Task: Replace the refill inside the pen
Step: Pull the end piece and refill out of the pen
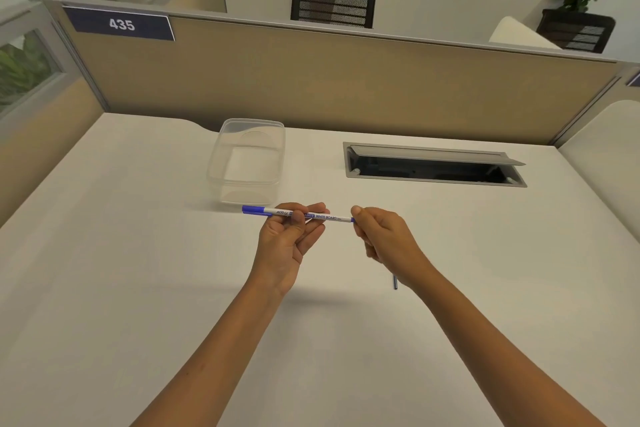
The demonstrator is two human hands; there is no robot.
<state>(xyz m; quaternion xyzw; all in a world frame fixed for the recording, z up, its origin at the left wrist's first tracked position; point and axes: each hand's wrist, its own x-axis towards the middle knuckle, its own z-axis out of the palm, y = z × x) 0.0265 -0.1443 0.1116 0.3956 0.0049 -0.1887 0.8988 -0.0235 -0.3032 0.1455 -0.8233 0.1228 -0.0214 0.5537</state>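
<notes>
A thin white whiteboard pen (327,217) with a blue cap on its left end is held level above the white desk (138,270). My left hand (289,239) grips its barrel near the middle, fingers curled around it. My right hand (379,236) pinches the blue right end of the pen between thumb and fingers. A short dark blue stick (395,282), maybe a refill, lies on the desk beneath my right wrist, mostly hidden by it.
A clear plastic box (247,163) stands open just behind the hands. A cable hatch (433,166) with its lid raised is set into the desk at the back right. A beige partition (346,87) closes off the far edge.
</notes>
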